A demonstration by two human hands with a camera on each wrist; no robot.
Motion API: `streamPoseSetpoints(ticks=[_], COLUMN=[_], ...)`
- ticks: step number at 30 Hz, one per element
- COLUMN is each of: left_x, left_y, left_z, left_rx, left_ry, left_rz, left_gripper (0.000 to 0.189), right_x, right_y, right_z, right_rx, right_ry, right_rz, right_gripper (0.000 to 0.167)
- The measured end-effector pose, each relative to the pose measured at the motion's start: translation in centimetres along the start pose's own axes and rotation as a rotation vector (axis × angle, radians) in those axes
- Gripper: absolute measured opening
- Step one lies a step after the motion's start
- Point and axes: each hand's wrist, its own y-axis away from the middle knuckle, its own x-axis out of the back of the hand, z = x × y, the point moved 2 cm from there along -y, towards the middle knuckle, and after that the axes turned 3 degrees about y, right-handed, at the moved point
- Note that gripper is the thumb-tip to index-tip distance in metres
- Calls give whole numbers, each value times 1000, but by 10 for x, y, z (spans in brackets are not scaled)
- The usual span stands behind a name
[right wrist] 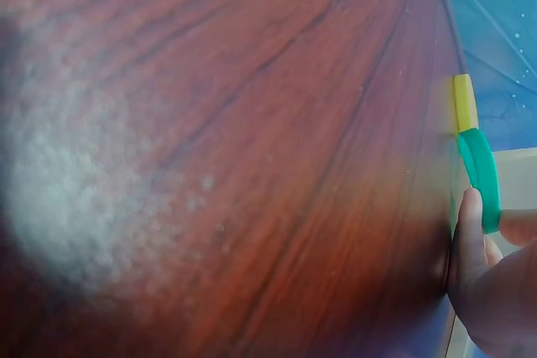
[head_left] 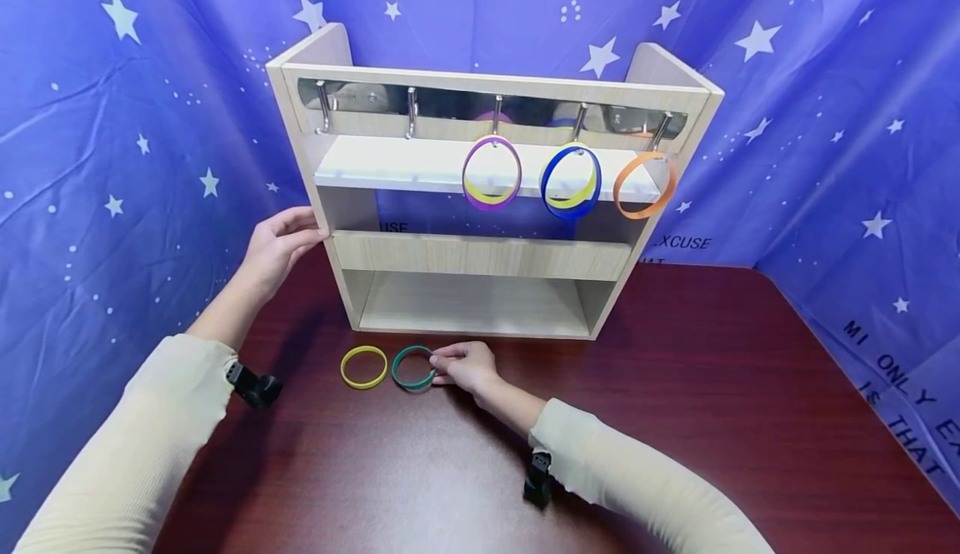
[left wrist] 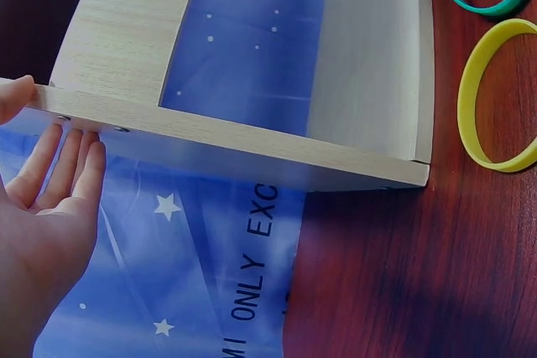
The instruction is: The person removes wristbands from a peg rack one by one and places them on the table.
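My right hand [head_left: 467, 366] pinches the right edge of a teal silicone wristband [head_left: 395, 368] between thumb and fingers, low over the tabletop. The right wrist view shows the teal band [right wrist: 482, 169] between thumb and fingertip, tilted up a little. Just left of it a yellow wristband [head_left: 363, 368] lies flat on the table. At the left side of a wooden shelf rack [head_left: 480, 256], my left hand [head_left: 279, 246] holds the side panel. In the left wrist view its thumb lies on the panel's front edge, with the fingers against the outer face.
On the rack's metal hook strip hang a purple wristband [head_left: 467, 172] and a blue wristband [head_left: 546, 190], both with yellow showing inside, and an orange wristband [head_left: 621, 196]. The two left hooks [head_left: 412, 112] hold no bands. A starry blue curtain [head_left: 810, 121] surrounds the dark red table [head_left: 720, 387].
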Motion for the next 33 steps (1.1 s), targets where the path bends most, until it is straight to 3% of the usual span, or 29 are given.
streamPoseSetpoints(ticks=[22,33], left_x=[-3,0], left_y=[0,1], left_z=[-3,0], left_rx=[13,9], left_ry=[3,5], left_rz=[5,12], left_gripper=[29,26], right_x=[-2,-7], right_y=[0,1], right_z=[-1,-5], right_rx=[20,3], right_ry=[152,128], right_rz=[70,65], right_gripper=[15,15])
